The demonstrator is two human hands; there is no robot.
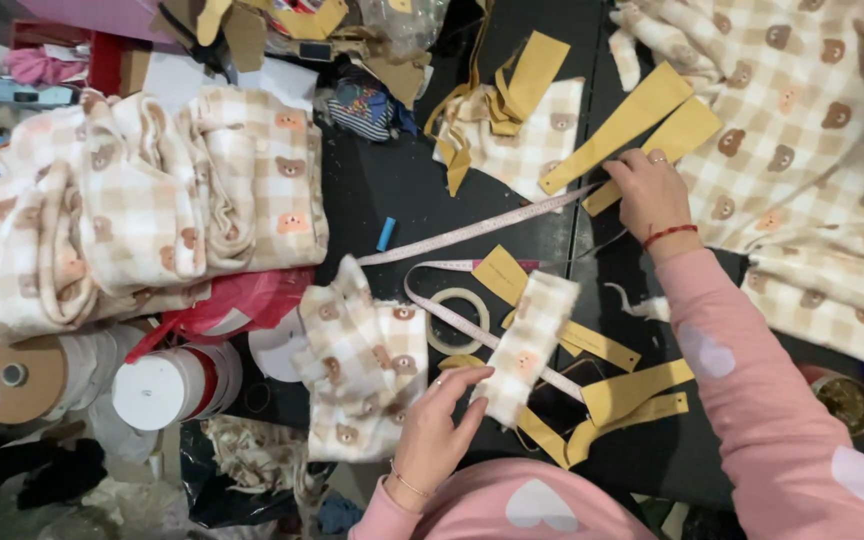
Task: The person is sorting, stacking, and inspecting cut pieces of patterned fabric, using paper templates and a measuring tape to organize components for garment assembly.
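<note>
Fabric covers most of the black tabletop (392,180), so little bare room is left except a dark patch near the middle. A narrow checked strip (527,345) is pinched at its lower end by the left hand (437,425), just beside a folded checked piece (362,370) at the near edge. The right hand (647,190) is pressed with fingers curled on the end of a yellow paper pattern (632,120), grasping it at the border of a large checked cloth (802,130). A pink measuring tape (472,230) is stretched between the hands. A stack of folded cloth (142,200) is crowded against the left edge.
</note>
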